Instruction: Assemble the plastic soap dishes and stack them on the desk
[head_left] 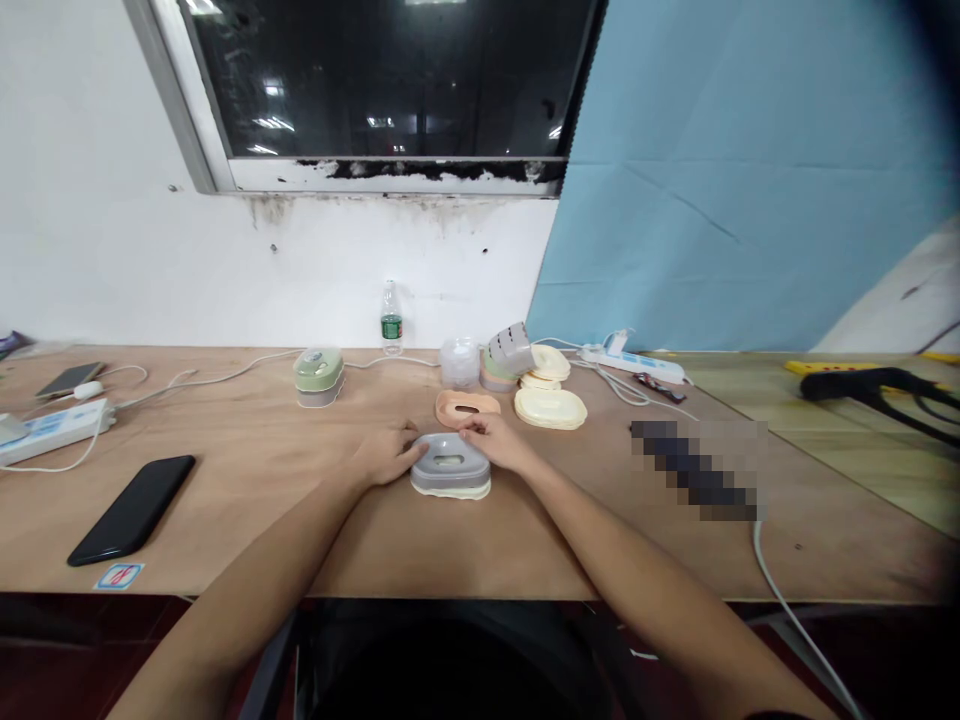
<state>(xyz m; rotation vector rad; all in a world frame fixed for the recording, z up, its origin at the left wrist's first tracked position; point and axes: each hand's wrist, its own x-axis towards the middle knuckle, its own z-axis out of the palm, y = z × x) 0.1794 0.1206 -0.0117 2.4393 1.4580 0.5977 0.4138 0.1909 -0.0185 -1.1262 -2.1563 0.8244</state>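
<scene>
In front of me on the table sits a grey plastic piece (465, 465), rounded and oblong, with a slot in its middle. A cream, wavy-edged layer (451, 492) shows beneath it. My left hand (386, 455) grips its left side, thumb along the edge and fingers bent behind. At its far right corner is my right hand (496, 440), closed on the rim with fingers curled. Just beyond lies an orange oblong piece (480, 402) with a similar slot, very close to my right fingertips. Parts of both hands' fingers are hidden.
Cream oval plates (551, 407) are stacked right of the orange piece. Behind stand clear containers (459, 362) and tilted grey cups (511, 350). A green-and-grey box (319, 377), bottle (391, 325), black phone (131, 510), power strips (60, 430) and cables lie around.
</scene>
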